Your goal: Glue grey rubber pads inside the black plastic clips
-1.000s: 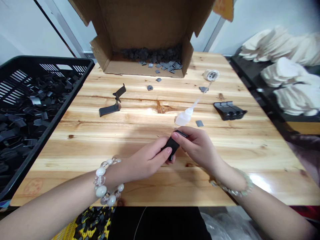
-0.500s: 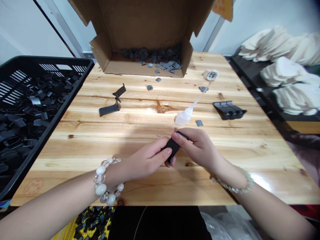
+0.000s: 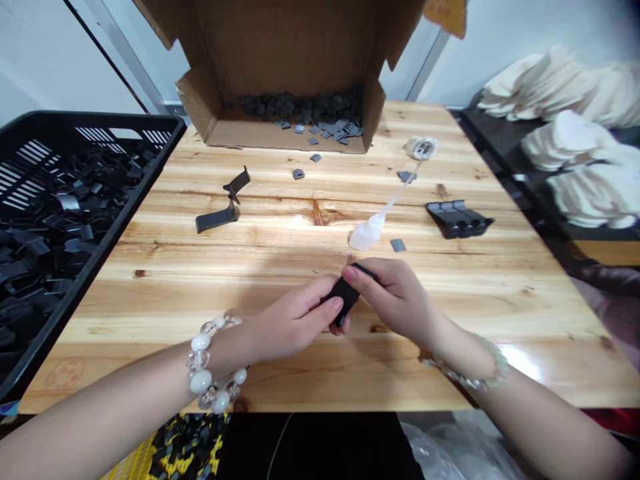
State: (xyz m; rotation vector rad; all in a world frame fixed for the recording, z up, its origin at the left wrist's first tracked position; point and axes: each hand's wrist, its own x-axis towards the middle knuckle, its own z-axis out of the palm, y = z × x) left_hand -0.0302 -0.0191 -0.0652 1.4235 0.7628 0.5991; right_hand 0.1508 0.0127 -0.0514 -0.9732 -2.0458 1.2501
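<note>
A small black piece [image 3: 345, 291], smooth, matte and flat-faced, is held above the near part of the wooden surface [image 3: 175, 280], tilted between both hands. The left hand [image 3: 287, 321] is closed on its lower end, thumb pressed on the broad face; the right hand [image 3: 397, 290] pinches the upper end between thumb and curled fingers. A bracelet of white and clear round beads [image 3: 201, 381] circles the left wrist, and a pale greenish beaded bracelet [image 3: 493, 370] the right. Just beyond the hands lie a translucent white bottle [image 3: 367, 233] with a long thin nozzle and a flat gray square [image 3: 398, 245]. To the right sits a glossy black group of joined, curved parts [image 3: 459, 219]; to the left are two bent black strips [image 3: 217, 219]. Farther back, an open box of brown cardboard [image 3: 300, 47] holds a heap of dark and gray chips [image 3: 343, 127]. A black plastic crate [image 3: 95, 122] with slotted walls, full of shiny black pieces, stands at the left. At the right are stacks of off-white, soft-looking pads [image 3: 575, 143]. An orange patch [image 3: 447, 17] and a faint reddish round stamp [image 3: 65, 375] bear marks too blurred to read.
</note>
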